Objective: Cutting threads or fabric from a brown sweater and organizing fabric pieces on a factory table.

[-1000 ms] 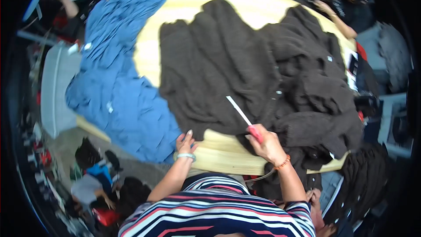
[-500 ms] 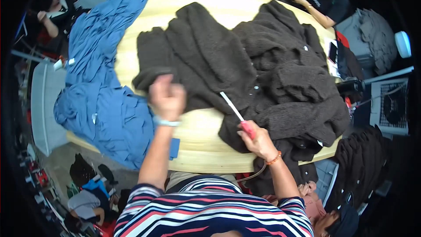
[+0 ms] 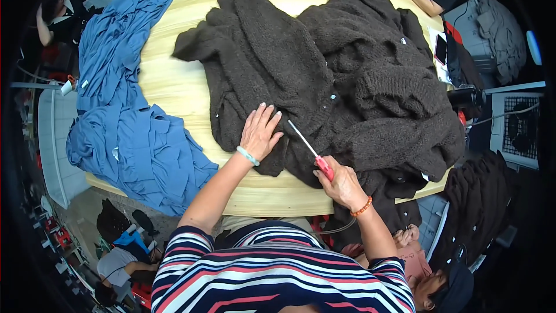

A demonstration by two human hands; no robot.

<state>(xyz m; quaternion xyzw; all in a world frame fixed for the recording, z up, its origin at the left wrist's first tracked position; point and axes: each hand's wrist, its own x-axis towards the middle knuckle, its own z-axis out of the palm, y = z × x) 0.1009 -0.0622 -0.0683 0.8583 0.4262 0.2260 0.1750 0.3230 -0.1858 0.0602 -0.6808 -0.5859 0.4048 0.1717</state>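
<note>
1. A dark brown, fuzzy knitted garment (image 3: 272, 58) lies rumpled across the middle of the pale yellow, wood-grained table (image 3: 278, 200), its lower folds near the person's side; a small round whitish button (image 3: 333, 97) shows toward its right
2. The left hand (image 3: 260, 133) rests palm down on the lower part of that garment, fingers straight and slightly spread, gripping nothing
3. The right hand (image 3: 343, 184) is curled firmly around the pinkish-red handle of a slim tool (image 3: 325, 168) with a straight, thin metal shaft
4. The shaft points up and to the left over the brown knit, its tip just right of the left fingertips; whether the tip touches the cloth I cannot tell
5. A smooth pale green bangle (image 3: 248, 156) circles the left wrist, an orange beaded bracelet (image 3: 362, 206) the right
6. Right of the middle, a heap of matching dark brown knitwear (image 3: 399, 110) is bunched up, part of it hanging over the near edge; where it parts from the spread garment is hard to tell
7. Along the table's left side lies a long pile of crumpled blue cloth (image 3: 139, 150)
8. At the upper right, a black phone (image 3: 441, 49) lies near a co-worker's bare forearm (image 3: 424, 3)
</note>
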